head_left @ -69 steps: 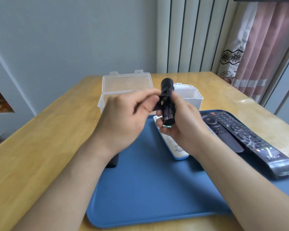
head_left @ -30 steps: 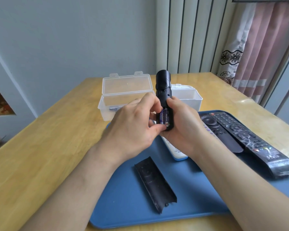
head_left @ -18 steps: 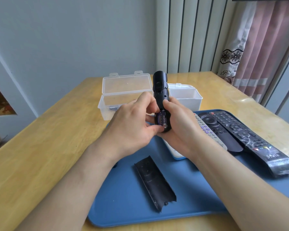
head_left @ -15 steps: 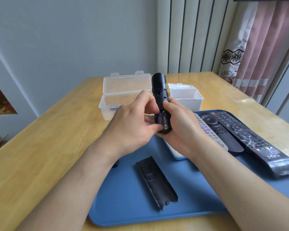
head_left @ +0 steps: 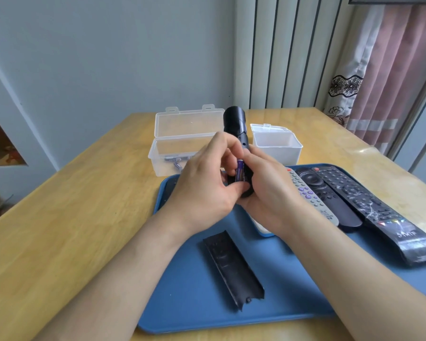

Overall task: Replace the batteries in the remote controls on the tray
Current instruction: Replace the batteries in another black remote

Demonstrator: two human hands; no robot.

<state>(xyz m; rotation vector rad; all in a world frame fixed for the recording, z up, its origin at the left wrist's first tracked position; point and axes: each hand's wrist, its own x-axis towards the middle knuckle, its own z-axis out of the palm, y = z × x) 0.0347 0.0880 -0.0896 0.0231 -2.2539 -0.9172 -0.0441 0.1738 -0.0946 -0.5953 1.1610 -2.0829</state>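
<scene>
Above the blue tray (head_left: 182,303), the right hand (head_left: 268,190) grips one black remote (head_left: 234,121) upright; the left hand (head_left: 202,190) pinches its purple battery (head_left: 240,169). Three remotes and one battery cover (head_left: 233,265) lie on the tray; two clear boxes stand on the bench (head_left: 71,217)

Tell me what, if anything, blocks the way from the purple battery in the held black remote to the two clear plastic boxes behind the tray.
Nothing visible does. The purple battery sits in the upright black remote, pinched by the left hand. The open clear box and small white box lie just beyond on bare wooden table.
</scene>
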